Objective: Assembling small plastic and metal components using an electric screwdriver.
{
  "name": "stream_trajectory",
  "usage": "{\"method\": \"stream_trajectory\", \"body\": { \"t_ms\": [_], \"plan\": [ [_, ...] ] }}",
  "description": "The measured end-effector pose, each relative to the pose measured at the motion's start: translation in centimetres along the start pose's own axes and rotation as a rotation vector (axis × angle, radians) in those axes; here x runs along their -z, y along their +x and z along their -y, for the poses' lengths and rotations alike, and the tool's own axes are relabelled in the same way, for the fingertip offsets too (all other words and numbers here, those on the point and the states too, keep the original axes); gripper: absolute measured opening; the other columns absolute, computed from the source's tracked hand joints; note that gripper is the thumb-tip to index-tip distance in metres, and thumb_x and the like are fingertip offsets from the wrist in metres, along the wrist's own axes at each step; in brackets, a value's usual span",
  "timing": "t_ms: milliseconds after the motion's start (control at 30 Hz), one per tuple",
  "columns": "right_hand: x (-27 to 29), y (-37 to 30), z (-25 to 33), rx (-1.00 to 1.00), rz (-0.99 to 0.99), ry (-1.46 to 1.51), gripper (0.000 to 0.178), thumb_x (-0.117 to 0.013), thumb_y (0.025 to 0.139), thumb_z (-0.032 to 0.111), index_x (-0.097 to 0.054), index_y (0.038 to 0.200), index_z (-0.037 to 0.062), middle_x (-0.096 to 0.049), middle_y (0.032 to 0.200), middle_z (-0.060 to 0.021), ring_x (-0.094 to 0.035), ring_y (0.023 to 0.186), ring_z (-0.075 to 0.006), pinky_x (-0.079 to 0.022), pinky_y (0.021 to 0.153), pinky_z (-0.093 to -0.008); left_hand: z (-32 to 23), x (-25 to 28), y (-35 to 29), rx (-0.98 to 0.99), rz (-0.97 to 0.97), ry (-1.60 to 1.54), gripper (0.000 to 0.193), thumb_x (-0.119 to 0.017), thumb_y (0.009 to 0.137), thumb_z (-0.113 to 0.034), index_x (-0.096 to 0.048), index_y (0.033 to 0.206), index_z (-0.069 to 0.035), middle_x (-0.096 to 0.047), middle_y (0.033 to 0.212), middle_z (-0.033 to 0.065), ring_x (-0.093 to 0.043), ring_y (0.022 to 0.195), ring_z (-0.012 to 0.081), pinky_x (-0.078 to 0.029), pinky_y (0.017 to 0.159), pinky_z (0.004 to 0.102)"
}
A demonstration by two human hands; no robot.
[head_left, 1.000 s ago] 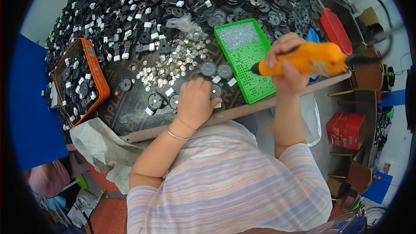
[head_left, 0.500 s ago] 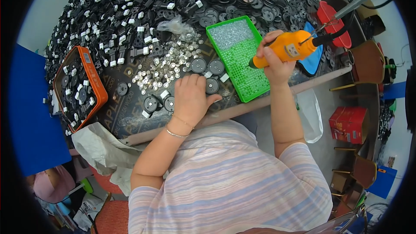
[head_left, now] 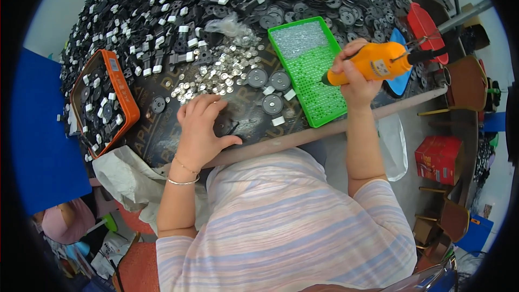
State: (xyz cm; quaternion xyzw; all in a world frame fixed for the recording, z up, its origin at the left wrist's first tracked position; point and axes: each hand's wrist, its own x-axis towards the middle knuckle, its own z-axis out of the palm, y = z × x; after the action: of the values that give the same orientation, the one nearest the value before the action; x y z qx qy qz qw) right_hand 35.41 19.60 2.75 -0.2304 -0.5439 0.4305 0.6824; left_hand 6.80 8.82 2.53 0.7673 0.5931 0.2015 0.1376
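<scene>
My right hand [head_left: 357, 75] is wrapped round an orange electric screwdriver [head_left: 378, 65]. Its dark tip points left, over the green perforated tray [head_left: 309, 118]. Small silver screws [head_left: 300, 39] fill the far part of that tray. Low over the dark table, my left hand [head_left: 200, 130] has its thumb held away from its fingers; what lies under the palm is hidden. A dark piece shows between thumb and fingers. Between that hand and the tray lie black round discs [head_left: 272, 105] with white blocks [head_left: 278, 121]. Small silver round caps [head_left: 219, 73] are heaped beyond the left hand.
Black parts with white ends [head_left: 157, 27] pile up at the far left, and black discs [head_left: 346, 0] at the far right. An orange-rimmed box [head_left: 130, 111] of parts stands left. A grey pole [head_left: 286, 142] edges the table. A red basin [head_left: 424, 30] sits right.
My left hand has moved left, over where black discs with white blocks lay. Another white block now shows by the discs near the tray. The right hand keeps its grip on the screwdriver.
</scene>
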Motion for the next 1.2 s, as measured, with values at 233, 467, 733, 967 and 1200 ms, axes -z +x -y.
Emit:
{"method": "stream_trajectory", "body": {
  "t_ms": [233, 467, 733, 967, 1200],
  "plan": [
    [0.3, 0.4, -0.1, 0.007, 0.035, -0.041, 0.026, -0.063, 0.073, -0.007, -0.051, 0.095, -0.0004, -0.055, 0.083, -0.0084, -0.057, 0.065, -0.015, -0.048, 0.059, -0.0267, 1.2, 0.5, -1.0, 0.065, 0.086, 0.0, 0.067, -0.086, 0.05, -0.029, -0.063, 0.11, -0.009, -0.053, 0.124, 0.0068, -0.04, 0.123, 0.028, -0.024, 0.102, 0.045],
    [-2.7, 0.6, 3.0, 0.113, 0.092, 0.143, 0.023, -0.062, 0.076, 0.003, -0.05, 0.095, -0.0041, -0.047, 0.089, -0.0126, -0.056, 0.064, -0.0188, -0.048, 0.06, -0.028, 1.7, -1.0, -1.2, 0.037, 0.036, -0.032, 0.049, -0.083, 0.056, -0.027, -0.067, 0.099, -0.01, -0.057, 0.12, 0.0052, -0.043, 0.122, 0.0268, -0.023, 0.103, 0.0458],
    [-8.5, -2.3, 2.7, -0.119, 0.457, 0.156, 0.029, -0.071, 0.078, 0.015, -0.052, 0.093, 0.0004, -0.048, 0.089, -0.009, -0.056, 0.064, -0.0173, -0.047, 0.057, -0.0281, -0.4, -4.4, 0.6, -0.128, -0.031, -0.207, 0.046, -0.081, 0.059, -0.022, -0.064, 0.097, -0.002, -0.059, 0.111, 0.0086, -0.048, 0.116, 0.0282, -0.034, 0.101, 0.0443],
    [-9.0, -2.5, 1.4, -0.126, 0.555, 0.029, 0.025, -0.069, 0.077, 0.008, -0.052, 0.094, 0.0013, -0.047, 0.088, -0.0093, -0.058, 0.066, -0.0159, -0.047, 0.059, -0.0258, -1.3, -5.5, 0.6, -0.058, -0.014, -0.304, 0.047, -0.081, 0.06, -0.016, -0.059, 0.098, 0.001, -0.059, 0.109, 0.015, -0.054, 0.106, 0.0329, -0.044, 0.091, 0.0376],
    [-9.8, -3.2, 2.0, -0.302, 0.465, 0.071, 0.026, -0.071, 0.064, 0.006, -0.058, 0.086, 0.008, -0.056, 0.084, -0.0053, -0.053, 0.074, -0.0171, -0.044, 0.063, -0.029, -1.2, -5.6, 0.7, -0.025, -0.021, -0.363, 0.046, -0.081, 0.06, -0.014, -0.057, 0.096, 0.001, -0.058, 0.1, 0.0147, -0.054, 0.099, 0.0341, -0.045, 0.085, 0.0385]
  ]
}}
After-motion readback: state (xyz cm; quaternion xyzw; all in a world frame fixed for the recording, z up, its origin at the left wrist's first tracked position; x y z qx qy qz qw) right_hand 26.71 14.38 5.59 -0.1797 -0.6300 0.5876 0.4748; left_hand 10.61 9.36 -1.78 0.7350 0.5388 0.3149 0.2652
